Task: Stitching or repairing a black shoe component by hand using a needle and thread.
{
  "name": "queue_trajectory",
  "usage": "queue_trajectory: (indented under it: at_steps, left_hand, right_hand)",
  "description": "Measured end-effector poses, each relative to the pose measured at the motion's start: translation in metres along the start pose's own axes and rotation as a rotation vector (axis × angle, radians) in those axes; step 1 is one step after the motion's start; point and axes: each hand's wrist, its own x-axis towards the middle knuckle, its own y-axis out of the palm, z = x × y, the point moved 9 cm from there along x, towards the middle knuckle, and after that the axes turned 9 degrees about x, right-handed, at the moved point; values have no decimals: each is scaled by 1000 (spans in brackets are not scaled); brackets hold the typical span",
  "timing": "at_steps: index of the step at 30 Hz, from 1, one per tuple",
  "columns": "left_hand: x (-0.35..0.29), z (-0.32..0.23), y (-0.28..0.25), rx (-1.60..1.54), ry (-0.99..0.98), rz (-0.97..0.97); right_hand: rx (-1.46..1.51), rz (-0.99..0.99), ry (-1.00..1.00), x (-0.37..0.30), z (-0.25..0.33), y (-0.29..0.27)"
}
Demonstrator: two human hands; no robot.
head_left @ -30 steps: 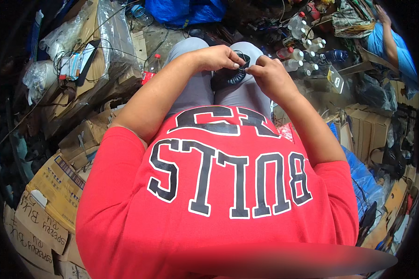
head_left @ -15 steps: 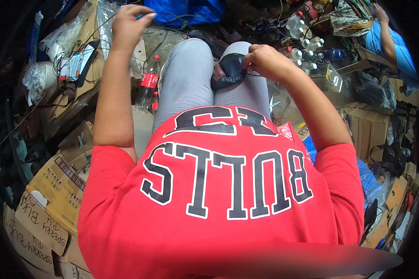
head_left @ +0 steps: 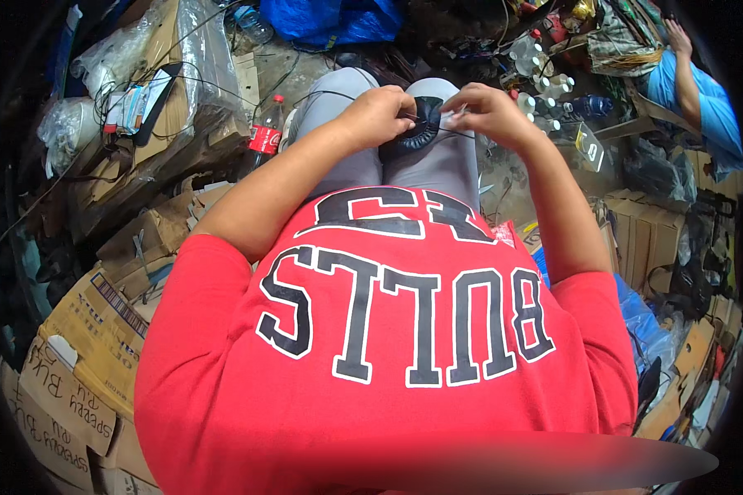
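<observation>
Gripping black round pad (head_left: pixel 418 130) on grey-trousered knees, left hand (head_left: pixel 377 115) curled shut on its edge | right hand (head_left: pixel 485 114) pinched together on thin wire (head_left: pixel 446 129) across pad | red-labelled bottle (head_left: pixel 264 132) left of thigh | flattened brown cartons (head_left: pixel 74 371) lower left | white bottles (head_left: pixel 545 78) upper right

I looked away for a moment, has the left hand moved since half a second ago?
Yes. The left hand came back from the cardboard boxes on the left to the black pad on the lap.

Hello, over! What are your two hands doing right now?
Left hand and right hand both on the black round part on the lap. Thin wire between fingers. Nothing blocking.
</observation>
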Motion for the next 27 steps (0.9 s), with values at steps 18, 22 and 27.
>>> queue_trajectory:
  at_steps: [18,22,27]
  left_hand:
    - [-4,18,-47,-1366,-282,-346]
    - [3,30,-24,-1762,-219,-69]
    - [-20,64,-15,-1700,-498,-236]
  right_hand:
    - [1465,-498,-105,6,-69,-12]
    - [1535,-233,19,-5,-44,8]
    - [1351,-302,81,-27,-57,3]
